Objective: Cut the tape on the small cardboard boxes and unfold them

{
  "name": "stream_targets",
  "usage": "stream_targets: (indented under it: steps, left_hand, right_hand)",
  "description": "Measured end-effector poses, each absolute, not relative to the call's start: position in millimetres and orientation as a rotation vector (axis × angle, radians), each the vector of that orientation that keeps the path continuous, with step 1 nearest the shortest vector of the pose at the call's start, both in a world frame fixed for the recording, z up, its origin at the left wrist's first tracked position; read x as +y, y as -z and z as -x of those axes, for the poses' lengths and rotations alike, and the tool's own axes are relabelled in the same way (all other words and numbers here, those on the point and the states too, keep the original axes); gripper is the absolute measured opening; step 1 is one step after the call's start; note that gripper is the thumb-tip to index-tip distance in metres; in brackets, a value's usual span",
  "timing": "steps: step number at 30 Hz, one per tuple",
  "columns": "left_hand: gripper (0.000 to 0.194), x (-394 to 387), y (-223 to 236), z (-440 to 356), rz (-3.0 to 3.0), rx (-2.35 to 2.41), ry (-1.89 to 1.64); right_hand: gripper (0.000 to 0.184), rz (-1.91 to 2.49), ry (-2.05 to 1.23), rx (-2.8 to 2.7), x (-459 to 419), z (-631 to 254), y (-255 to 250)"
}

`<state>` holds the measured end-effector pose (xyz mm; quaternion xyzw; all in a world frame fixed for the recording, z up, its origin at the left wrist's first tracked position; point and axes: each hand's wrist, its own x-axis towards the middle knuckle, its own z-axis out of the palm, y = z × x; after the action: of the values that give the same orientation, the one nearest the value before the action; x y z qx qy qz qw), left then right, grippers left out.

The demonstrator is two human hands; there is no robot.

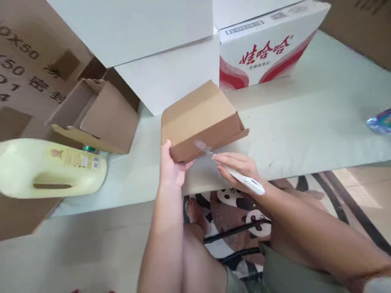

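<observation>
In front and left of red-and-white carton (271, 57), holding brown box (195, 114) tilted. Clamping its corner away from carton with left hand (174, 170). Gripping white-handled tool (248, 182) with right hand (238, 163), pointing blurred tip at side face. Apparently working midway; not showing finished versus remaining portions.

With the held box (195, 114) as our clock's centre, our left hand (174, 171) is on it at seven; our right hand (240, 163), around a tool (253, 185), is between four and five. On the covered surface (330, 110), we have stacked boxes (171, 77) at eleven, another carton (265, 57) at two, a packet (381, 122) at three, an open carton (110, 118) at nine. Nearer us, a jug (88, 181) lies between eight and nine.
</observation>
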<state>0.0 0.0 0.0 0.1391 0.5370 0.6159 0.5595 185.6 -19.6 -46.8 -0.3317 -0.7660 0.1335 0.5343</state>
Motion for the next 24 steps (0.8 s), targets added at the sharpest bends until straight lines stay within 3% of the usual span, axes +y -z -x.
stream_targets:
  steps: [7,13,20,24]
  left_hand:
    - [0.040,1.7,0.6,38.6,-0.194,1.360,-1.606]
    - [0.050,0.7,2.4,43.9,-0.129,1.399,-1.640]
    - [0.048,2.2,6.4,49.3,-0.233,1.370,-1.605]
    - [0.044,0.6,5.5,57.7,-0.305,1.345,-1.576]
  right_hand:
    - [0.020,0.754,-0.533,-1.785,-24.2,-205.0,34.0]
    - [0.017,1.155,-0.340,-1.734,-11.4,-207.8,44.4]
    - [0.063,1.678,-0.413,-1.920,21.9,-232.2,77.2]
    - [0.044,1.489,-0.596,-1.726,23.2,-234.2,72.8]
